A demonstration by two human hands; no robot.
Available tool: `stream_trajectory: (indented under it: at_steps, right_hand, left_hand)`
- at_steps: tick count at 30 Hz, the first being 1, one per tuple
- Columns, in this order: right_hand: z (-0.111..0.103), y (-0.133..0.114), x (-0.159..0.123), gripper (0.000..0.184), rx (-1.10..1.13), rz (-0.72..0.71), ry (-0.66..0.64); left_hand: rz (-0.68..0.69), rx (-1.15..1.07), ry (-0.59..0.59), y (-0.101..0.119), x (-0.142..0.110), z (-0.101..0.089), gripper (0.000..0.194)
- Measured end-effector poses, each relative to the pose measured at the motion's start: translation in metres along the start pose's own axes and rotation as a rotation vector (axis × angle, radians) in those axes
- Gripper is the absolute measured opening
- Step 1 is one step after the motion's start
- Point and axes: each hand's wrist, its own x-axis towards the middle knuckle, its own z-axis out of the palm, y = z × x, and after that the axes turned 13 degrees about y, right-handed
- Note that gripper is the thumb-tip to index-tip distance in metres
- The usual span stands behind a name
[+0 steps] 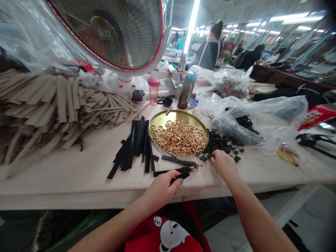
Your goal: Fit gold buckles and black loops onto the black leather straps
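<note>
My left hand (165, 185) is closed around a short black strap (184, 175), thumb and fingers pressed together near the front of the table. Just beyond it lie black straps with gold buckles at their ends, one of them a strap (178, 161) below the tray. My right hand (224, 163) reaches to the near edge of a pile of small black pieces (219, 141), its fingertips pinched together; what they hold is hidden. Between and beyond both hands, a round gold tray (162, 117) carries a heap of small gold buckles (181, 138).
Loose black strips (135, 143) lie left of the tray, beside large stacks of beige strips (52, 101). A fan (112, 35), pink cup (153, 91) and dark bottle (187, 91) stand behind. Plastic bags (236, 119) and yellow-handled pliers (286, 155) lie right. A person (210, 52) sits further back.
</note>
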Motion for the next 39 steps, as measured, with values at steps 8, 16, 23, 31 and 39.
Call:
stream_trajectory:
  at_steps: [8, 16, 23, 31, 39]
  right_hand:
    - [-0.043, -0.029, -0.025, 0.022, 0.784, 0.280, 0.044]
    - [-0.075, -0.114, -0.080, 0.025, 1.623, 0.463, -0.446]
    - [-0.063, -0.125, -0.083, 0.031, 1.625, 0.637, -0.544]
    - [-0.057, -0.119, -0.086, 0.038, 1.543, 0.563, -0.488]
    - [-0.048, -0.110, -0.089, 0.042, 1.298, 0.262, -0.336]
  left_hand:
    - [0.033, -0.147, 0.056, 0.005, -0.008, -0.002, 0.025]
    - [0.092, -0.219, 0.175, 0.008, -0.011, -0.007, 0.028]
    - [0.190, 0.296, 0.290, -0.002, -0.019, -0.008, 0.028]
    - [0.218, 0.361, 0.234, -0.007, -0.013, -0.006, 0.030]
    - [0.037, -0.027, 0.034, -0.009, -0.007, -0.008, 0.029]
